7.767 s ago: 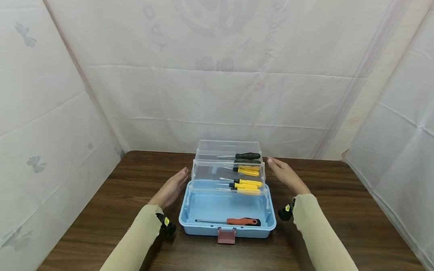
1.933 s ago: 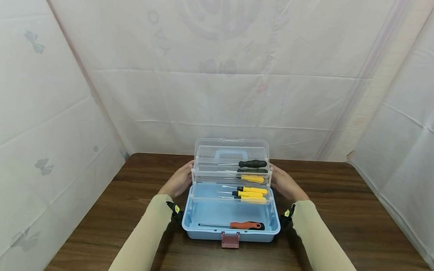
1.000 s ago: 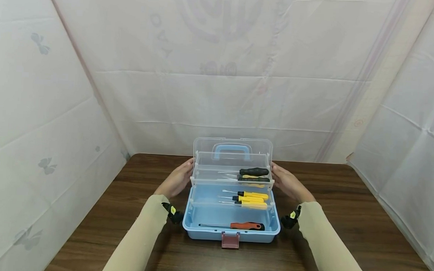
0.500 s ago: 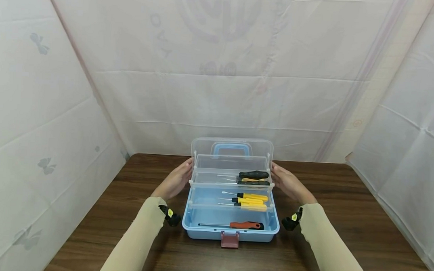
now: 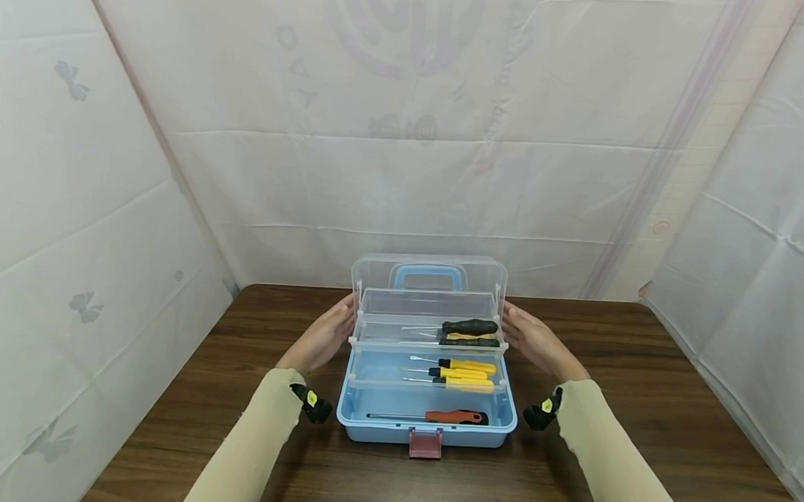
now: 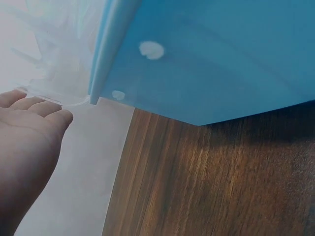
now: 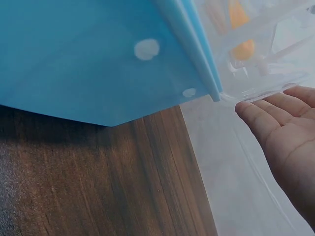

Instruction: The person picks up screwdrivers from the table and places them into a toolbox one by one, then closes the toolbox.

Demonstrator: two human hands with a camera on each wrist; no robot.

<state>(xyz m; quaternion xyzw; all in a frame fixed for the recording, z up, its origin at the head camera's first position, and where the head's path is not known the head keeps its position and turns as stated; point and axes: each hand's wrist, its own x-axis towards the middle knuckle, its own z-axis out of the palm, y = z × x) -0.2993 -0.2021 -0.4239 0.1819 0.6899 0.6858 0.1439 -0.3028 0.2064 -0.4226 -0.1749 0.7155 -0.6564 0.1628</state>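
A light-blue toolbox [image 5: 380, 433] stands on the table with its clear lid [image 5: 374, 271] raised and leaning back. Two clear trays hang between them. Black-handled screwdrivers [image 5: 471, 327] lie in the upper tray [image 5: 385, 327], yellow-handled ones [image 5: 471, 366] in the lower tray. On the box floor rests an orange-red and black screwdriver [image 5: 452, 416]. My left hand [image 5: 320, 341] is at the lid's left side, its extended fingertips at the lid's edge in the left wrist view. Mirroring it on the right, my right hand [image 7: 290, 132] has straight fingers against the clear lid edge.
A pinkish-red latch [image 5: 425, 444] hangs down at the box's front. The lid carries a blue handle [image 5: 428, 270]. Brown wood-grain table [image 5: 199, 422] extends on both sides, and a pale sheet wall [image 5: 404, 191] rises close behind the lid.
Both hands have come up against the lid. It has swung upward, bringing its blue handle into view, and the trays have shifted toward me. Over the last half second this motion is slight.
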